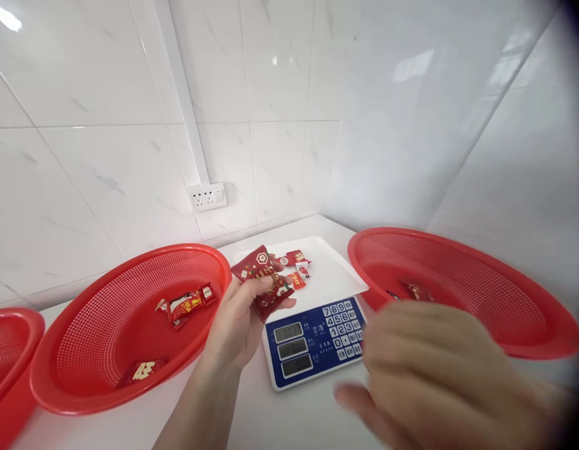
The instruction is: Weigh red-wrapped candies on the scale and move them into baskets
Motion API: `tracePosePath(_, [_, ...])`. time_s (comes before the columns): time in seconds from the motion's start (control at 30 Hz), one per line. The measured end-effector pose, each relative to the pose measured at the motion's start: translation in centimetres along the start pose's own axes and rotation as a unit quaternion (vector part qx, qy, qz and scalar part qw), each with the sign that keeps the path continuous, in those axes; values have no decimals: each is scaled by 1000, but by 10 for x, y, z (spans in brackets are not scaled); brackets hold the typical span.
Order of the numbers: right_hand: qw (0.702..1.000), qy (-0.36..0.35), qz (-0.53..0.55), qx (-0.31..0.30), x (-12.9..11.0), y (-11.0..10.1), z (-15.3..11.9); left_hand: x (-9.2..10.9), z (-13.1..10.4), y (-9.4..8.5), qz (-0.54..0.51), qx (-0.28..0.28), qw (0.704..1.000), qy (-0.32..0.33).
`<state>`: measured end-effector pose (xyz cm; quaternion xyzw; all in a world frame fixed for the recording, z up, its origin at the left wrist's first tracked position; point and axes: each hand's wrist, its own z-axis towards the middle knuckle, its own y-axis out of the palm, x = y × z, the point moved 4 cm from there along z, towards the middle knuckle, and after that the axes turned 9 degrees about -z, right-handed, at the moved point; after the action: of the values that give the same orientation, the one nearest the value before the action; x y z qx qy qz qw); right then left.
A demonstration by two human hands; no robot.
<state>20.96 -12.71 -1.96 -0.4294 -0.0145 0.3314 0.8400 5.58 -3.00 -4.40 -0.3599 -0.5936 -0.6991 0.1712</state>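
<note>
My left hand [233, 325] is closed on a dark red candy packet [265, 281] with a white flower and gold print. It holds the packet over the left edge of the white scale tray [329, 265]. Several small red and white wrapped sweets [296, 265] lie on the tray just behind it. The scale's blue keypad panel [317, 334] faces me. My right hand [425, 369] is blurred at the lower right, its back toward the camera and the thumb apart. Its fingertips are smeared and partly hidden, so what they hold, if anything, cannot be made out.
A red mesh basket [106, 312] with several wrapped packets stands to the left, partly beside another red basket [8, 344]. On the right, a third red basket [481, 275] holds wrapped packets. A power socket [207, 197] is on the tiled wall behind the white table [252, 412].
</note>
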Motion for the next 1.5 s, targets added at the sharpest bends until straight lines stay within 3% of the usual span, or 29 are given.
tracePosePath(0.03, [999,-25,-24,-29,-3,-3,17,-3,-1,1,1,-16,1000,-15])
tracePosePath(0.1, [998,18,-46,-43,4,-6,39,-7,-3,4,4,-66,997,-37])
tracePosePath(0.17, [993,90,5,-72,17,-1,49,-10,-6,8,13,-122,991,-57])
tracePosePath(0.33, [958,178,181,-130,38,19,54,-11,-10,13,106,-201,971,-76])
tracePosePath(0.5, [922,229,245,-192,40,35,51,-13,-15,17,270,-269,924,-34])
tracePosePath(0.57, [921,236,251,-182,40,35,51,-16,-16,17,297,-276,914,-25])
tracePosePath(0.67, [939,238,217,-119,46,24,55,-16,-11,12,241,-226,944,-27])
tracePosePath(0.77, [947,268,167,-57,65,14,61,-7,-1,4,147,-98,984,15])
tracePosePath(0.83, [943,296,143,-49,81,17,65,1,4,-3,91,-1,994,66])
tracePosePath(0.9, [940,310,114,-85,96,32,68,10,5,-6,53,60,991,110])
tracePosePath(1.03, [944,282,50,-164,116,76,73,19,4,-7,37,72,987,140])
tracePosePath(1.17, [949,265,-4,-172,127,105,82,20,2,-6,42,60,988,137])
tracePosePath(1.33, [952,253,-95,-143,138,105,87,22,3,-6,45,60,987,141])
tracePosePath(1.5, [953,187,-130,-201,140,103,69,21,3,-6,48,63,988,134])
